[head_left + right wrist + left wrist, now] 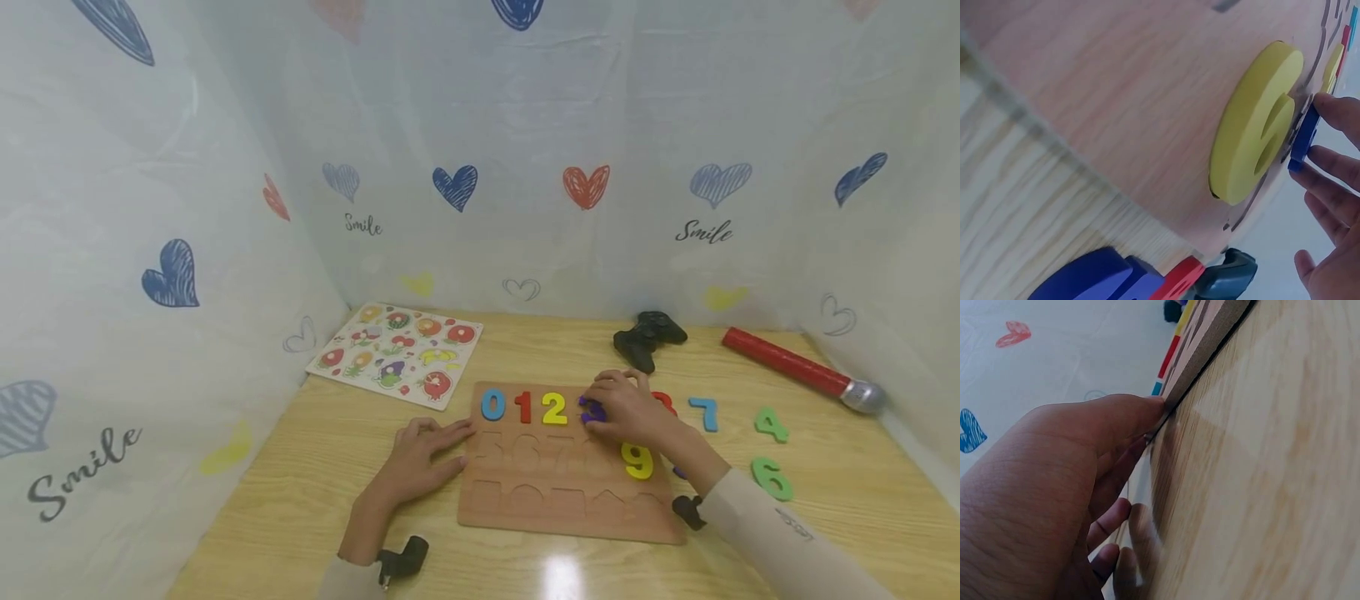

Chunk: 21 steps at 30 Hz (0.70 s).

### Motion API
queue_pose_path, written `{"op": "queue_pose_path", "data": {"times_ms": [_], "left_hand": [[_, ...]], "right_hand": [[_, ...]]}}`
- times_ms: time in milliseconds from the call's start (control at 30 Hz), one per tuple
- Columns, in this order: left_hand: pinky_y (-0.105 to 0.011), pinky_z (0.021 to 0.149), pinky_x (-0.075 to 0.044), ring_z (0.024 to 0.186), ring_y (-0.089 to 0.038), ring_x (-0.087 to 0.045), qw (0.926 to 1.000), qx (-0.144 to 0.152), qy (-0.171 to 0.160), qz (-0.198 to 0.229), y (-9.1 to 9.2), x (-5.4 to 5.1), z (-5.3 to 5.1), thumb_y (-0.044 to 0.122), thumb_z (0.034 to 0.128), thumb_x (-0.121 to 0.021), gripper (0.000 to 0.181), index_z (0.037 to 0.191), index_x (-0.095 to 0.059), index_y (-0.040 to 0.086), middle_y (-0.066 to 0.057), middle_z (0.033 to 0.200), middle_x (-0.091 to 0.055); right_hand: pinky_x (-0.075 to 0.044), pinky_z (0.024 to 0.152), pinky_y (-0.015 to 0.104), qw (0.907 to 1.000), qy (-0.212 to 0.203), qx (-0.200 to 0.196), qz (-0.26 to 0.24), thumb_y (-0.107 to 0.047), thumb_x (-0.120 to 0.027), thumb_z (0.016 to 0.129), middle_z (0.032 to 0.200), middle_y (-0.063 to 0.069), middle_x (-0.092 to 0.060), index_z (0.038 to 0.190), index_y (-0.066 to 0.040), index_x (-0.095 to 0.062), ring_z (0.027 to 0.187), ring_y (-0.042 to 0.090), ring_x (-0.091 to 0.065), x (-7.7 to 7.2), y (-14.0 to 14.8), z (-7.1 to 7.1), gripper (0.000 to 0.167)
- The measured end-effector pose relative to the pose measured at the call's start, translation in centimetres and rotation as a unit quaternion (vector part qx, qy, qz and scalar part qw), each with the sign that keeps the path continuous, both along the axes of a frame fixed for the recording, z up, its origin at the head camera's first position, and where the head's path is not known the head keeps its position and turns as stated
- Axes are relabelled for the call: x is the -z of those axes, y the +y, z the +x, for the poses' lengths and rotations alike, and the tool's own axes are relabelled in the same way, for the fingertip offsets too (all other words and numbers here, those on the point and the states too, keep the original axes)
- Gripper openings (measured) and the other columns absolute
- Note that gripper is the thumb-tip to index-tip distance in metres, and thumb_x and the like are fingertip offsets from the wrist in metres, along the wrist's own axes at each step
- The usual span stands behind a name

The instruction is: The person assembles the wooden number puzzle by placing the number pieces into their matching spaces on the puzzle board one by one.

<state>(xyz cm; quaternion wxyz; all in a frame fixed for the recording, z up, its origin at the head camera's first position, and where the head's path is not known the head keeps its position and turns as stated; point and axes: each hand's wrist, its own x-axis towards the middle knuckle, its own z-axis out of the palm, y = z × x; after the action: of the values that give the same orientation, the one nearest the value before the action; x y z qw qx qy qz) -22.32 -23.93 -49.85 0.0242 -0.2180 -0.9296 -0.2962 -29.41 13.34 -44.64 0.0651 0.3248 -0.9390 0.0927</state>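
Brown board [540,523] on the table [300,483] in head view, right hand [626,406] pinching the blue 3 [595,414] at its far row, left wrist view showing left hand [1054,469] loosely spread, touching its left edge, right wrist view baring a blue piece [1084,275] mostly hidden overhead

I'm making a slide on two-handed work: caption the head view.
Right hand pinches a blue number piece beside the yellow 2; left hand touches the left edge of the puzzle board.

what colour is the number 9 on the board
Yellow; the number 9 shows best in the right wrist view.
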Motion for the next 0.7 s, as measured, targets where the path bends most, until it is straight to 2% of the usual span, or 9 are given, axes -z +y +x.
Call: {"op": "queue_pose_path", "data": {"times_ms": [267, 700], "left_hand": [[-0.046, 0.089, -0.027, 0.113, -0.018, -0.036, 1.0000, 0.002, 0.005, -0.006, 0.15, -0.12, -0.03, 0.046, 0.0966, -0.062, 0.048, 0.142, -0.058, 0.031, 0.012, 0.150, -0.049], [-0.045, 0.087, -0.027, 0.111, -0.017, -0.037, 0.9999, 0.001, 0.006, -0.009, 0.06, -0.12, -0.01, 0.046, 0.0965, -0.062, 0.049, 0.143, -0.058, 0.031, 0.013, 0.150, -0.049]], "right_hand": [[-0.022, 0.098, 0.064, 0.9999, -0.016, 0.006, 0.004, -0.032, -0.081, 0.085, 0.113, 0.007, -0.069, 0.114, -0.008, -0.073, 0.120, 0.035, -0.049, 0.39, -0.06, -0.13, 0.038], [-0.020, 0.098, 0.070, 0.9979, -0.049, 0.042, 0.008, -0.034, -0.080, 0.085, 0.115, 0.002, -0.072, 0.115, -0.013, -0.073, 0.126, 0.039, -0.047, -0.12, -0.58, -0.06, 0.037]]}}
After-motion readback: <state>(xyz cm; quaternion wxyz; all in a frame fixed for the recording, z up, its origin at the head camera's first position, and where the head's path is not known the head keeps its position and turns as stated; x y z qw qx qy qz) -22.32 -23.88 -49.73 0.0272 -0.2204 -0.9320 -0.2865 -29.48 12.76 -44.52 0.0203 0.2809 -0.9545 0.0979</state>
